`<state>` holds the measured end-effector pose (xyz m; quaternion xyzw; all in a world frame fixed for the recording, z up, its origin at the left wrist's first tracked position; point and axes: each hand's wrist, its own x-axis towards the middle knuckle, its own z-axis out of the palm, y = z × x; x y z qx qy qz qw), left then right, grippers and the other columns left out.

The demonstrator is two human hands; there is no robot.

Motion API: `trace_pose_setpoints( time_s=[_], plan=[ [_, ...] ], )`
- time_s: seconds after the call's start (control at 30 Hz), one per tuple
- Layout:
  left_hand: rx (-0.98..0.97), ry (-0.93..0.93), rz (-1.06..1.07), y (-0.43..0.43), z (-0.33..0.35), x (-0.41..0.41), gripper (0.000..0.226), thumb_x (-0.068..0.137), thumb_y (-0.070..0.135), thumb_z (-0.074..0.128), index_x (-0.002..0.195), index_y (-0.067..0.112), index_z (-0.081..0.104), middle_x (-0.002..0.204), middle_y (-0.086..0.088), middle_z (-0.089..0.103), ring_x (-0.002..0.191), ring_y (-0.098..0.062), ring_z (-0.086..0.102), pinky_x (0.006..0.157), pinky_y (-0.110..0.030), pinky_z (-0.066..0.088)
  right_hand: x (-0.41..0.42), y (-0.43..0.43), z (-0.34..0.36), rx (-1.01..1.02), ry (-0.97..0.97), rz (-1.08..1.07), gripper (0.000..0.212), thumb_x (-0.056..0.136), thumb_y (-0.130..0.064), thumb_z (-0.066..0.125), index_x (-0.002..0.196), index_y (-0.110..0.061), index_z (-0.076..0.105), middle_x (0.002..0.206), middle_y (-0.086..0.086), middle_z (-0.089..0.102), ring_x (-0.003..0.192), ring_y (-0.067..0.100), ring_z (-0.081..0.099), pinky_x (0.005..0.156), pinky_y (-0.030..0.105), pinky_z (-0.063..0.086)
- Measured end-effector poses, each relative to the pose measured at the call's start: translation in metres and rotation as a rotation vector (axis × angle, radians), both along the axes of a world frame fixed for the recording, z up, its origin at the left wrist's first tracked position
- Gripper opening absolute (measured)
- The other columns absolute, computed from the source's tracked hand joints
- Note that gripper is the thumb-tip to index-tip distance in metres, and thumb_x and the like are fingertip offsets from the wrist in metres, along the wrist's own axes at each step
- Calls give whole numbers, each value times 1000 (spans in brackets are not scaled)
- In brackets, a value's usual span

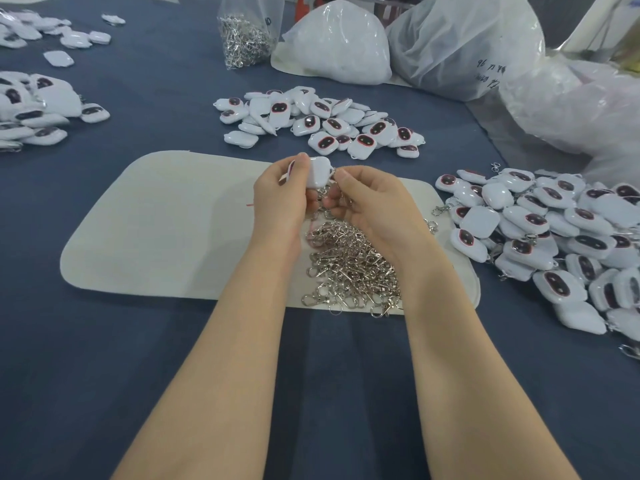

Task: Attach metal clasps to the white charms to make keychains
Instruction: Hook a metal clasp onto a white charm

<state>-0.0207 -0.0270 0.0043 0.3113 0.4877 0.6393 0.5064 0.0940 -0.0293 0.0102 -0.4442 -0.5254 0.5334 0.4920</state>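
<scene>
The left hand (282,199) is gripping a light, slick charm (318,172) by its edges; the right hand (369,206) is pinching a stiff clasp (332,178) at its corner loop.

Single head-mounted wide-angle view, looking forward and down along both forearms onto the desk (104,341), hands (277,199) close, centre-frame.

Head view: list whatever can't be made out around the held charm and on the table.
- Head view: whether the clasp is hooked onto the held charm; fingers of the right hand cover the joint.
- Head view: the held charm's front, turned away and covered by the left hand.
- Head view: handwriting on the clear bag, too small.
- Head view: the far-left charm pile, cut off by the frame edge.
</scene>
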Motion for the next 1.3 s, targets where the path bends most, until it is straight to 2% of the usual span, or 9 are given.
trace_pose_setpoints(
  time_s=[0.27, 0.43, 0.57, 0.77, 0.9, 1.03, 1.13, 1.2, 1.3],
  plan=[
    [11, -24, -54, -1, 1, -1, 12, 96, 23, 55, 94, 14, 63, 63, 1, 51, 42, -4, 45, 49, -21, 41, 2, -1, 0, 69, -73, 39, 16, 97, -21, 54, 83, -15, 58, 58, -8, 55, 56, 11, 55, 62, 24, 50],
    [98, 67, -67, -3, 2, 3, 6, 95, 20, 56, 93, 20, 61, 56, 9, 51, 42, -3, 43, 47, -19, 39, -1, -2, 0, 152, -220, -61, 30, 93, -22, 55, 64, -18, 48, 43, -12, 43, 46, 11, 41, 53, 25, 37],
    [145, 128, -36, -4, 4, 3, 10, 96, 20, 55, 88, 24, 60, 58, 13, 53, 46, -4, 45, 47, -19, 40, -4, -4, 1, 190, -298, -93, 37, 96, -22, 52, 60, -17, 45, 39, -14, 38, 41, 7, 36, 46, 17, 33],
    [138, -15, -70, -4, 8, 1, 9, 97, 19, 52, 93, 20, 60, 67, 0, 52, 47, -6, 42, 48, -19, 39, -3, -2, 0, 61, 49, 78, 37, 100, -22, 46, 65, -11, 48, 47, -7, 27, 43, 9, 27, 43, 17, 29],
    [113, -28, -91, -5, 8, 3, 8, 97, 19, 52, 94, 19, 60, 75, -4, 55, 48, -7, 42, 49, -19, 38, 0, 0, 1, -50, 127, 71, 34, 96, -18, 45, 63, -13, 52, 49, -5, 27, 43, 11, 26, 46, 23, 19],
    [188, 108, -43, -7, 9, 4, 10, 97, 17, 52, 92, 24, 58, 74, 0, 55, 49, -4, 44, 51, -19, 40, -1, 2, 2, -129, 127, -11, 31, 93, -12, 42, 62, -12, 47, 46, -7, 22, 40, 10, 19, 43, 23, 14],
    [302, 271, -12, -9, 8, 6, 11, 97, 14, 51, 97, 24, 55, 94, -1, 59, 72, -12, 52, 71, -30, 48, -3, 3, 2, -182, 154, -65, 29, 91, -10, 39, 62, -13, 43, 44, -7, 19, 38, 10, 16, 43, 24, 11],
    [356, 364, -13, -12, 8, 8, 12, 96, 14, 51, 98, 26, 53, 96, 6, 58, 82, -14, 53, 81, -36, 47, -4, 4, 2, -224, 189, -89, 29, 90, -10, 37, 62, -13, 42, 42, -7, 20, 36, 9, 16, 42, 23, 10],
    [440, 439, -41, -14, 7, 10, 10, 97, 13, 51, 101, 23, 52, 92, 15, 55, 81, -9, 51, 77, -30, 46, -2, 4, 3, -273, 244, -90, 30, 90, -10, 36, 61, -14, 41, 40, -7, 20, 32, 8, 16, 39, 19, 13]
  ],
)
